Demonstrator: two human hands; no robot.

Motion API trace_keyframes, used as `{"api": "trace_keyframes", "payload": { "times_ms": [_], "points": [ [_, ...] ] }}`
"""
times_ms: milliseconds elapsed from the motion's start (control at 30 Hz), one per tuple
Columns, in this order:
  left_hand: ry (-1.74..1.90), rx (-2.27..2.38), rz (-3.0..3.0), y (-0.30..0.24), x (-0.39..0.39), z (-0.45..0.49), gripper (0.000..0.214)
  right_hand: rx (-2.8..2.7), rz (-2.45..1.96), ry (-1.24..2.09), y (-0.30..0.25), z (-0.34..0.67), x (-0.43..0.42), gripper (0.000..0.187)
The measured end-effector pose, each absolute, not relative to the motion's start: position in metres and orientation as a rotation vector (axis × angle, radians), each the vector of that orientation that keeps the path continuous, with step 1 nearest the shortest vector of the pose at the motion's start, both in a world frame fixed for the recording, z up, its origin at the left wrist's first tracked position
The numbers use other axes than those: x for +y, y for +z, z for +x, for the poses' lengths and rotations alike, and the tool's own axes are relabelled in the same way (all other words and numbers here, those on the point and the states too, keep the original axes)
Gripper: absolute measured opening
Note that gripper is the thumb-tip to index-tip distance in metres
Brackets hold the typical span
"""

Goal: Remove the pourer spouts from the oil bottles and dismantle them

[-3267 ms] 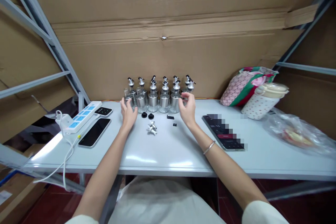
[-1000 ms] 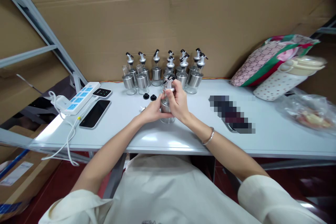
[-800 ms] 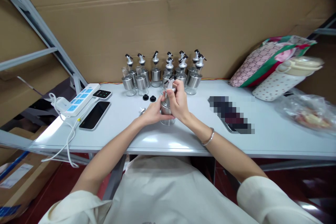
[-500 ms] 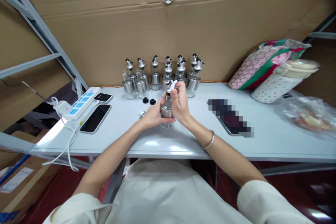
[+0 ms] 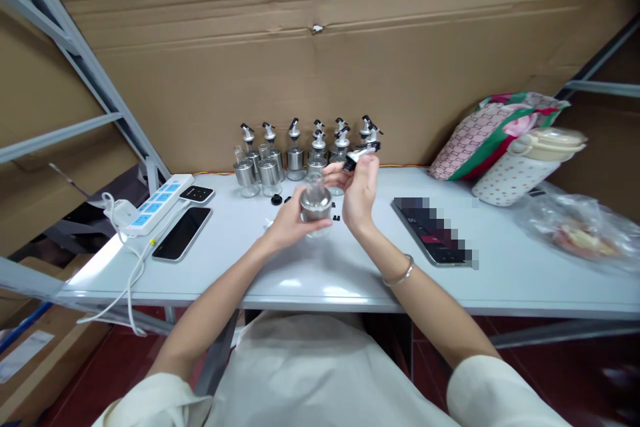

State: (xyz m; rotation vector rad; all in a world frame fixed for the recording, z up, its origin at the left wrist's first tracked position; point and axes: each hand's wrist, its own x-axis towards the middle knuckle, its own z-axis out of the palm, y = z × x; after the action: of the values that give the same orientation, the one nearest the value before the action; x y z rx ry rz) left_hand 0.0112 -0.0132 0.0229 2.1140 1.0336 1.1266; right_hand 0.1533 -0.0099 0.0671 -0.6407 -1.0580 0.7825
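My left hand grips a small glass bottle with a steel sleeve, held over the white table with its open mouth showing. My right hand holds the bottle's pourer spout, lifted clear of the bottle and up to the right. Behind my hands, several matching spouted bottles stand in rows against the cardboard wall. Small black caps and tiny black bits lie on the table near the bottle.
A blue-and-white power strip, a small black device and a phone lie at the left. Another phone lies to the right. A patterned bag, a dotted lidded container and a plastic bag sit far right.
The spout was on the bottle with both hands around it; now my right hand has pulled it off and raised it to the right. The bottle is tilted toward me.
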Motion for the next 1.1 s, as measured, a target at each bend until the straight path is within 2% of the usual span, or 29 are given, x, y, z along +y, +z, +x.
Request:
{"api": "trace_keyframes", "payload": {
  "times_ms": [233, 533, 700, 833, 1000, 1100],
  "points": [
    [1.446, 1.224, 1.944, 0.044, 0.058, -0.001, 0.055, -0.962, -0.706, 0.704, 0.067, 0.170, 0.006, 0.042],
    [1.451, 1.433, 1.915, 0.018, 0.105, 0.013, 0.038, -1.071, -0.774, 0.806, 0.064, 0.165, 0.003, 0.050],
    [1.451, 1.470, 1.890, 0.007, 0.113, 0.014, 0.037, -1.105, -0.797, 0.840, 0.063, 0.165, 0.004, 0.050],
    [1.431, 1.455, 1.877, 0.004, 0.116, 0.012, 0.041, -1.124, -0.811, 0.862, 0.062, 0.164, 0.003, 0.051],
    [1.366, 1.402, 1.892, 0.003, 0.115, 0.012, 0.077, -1.133, -0.833, 0.893, 0.060, 0.164, 0.004, 0.051],
    [1.338, 1.386, 1.920, 0.005, 0.111, 0.011, 0.079, -1.128, -0.857, 0.922, 0.059, 0.167, 0.009, 0.049]
  ]
}}
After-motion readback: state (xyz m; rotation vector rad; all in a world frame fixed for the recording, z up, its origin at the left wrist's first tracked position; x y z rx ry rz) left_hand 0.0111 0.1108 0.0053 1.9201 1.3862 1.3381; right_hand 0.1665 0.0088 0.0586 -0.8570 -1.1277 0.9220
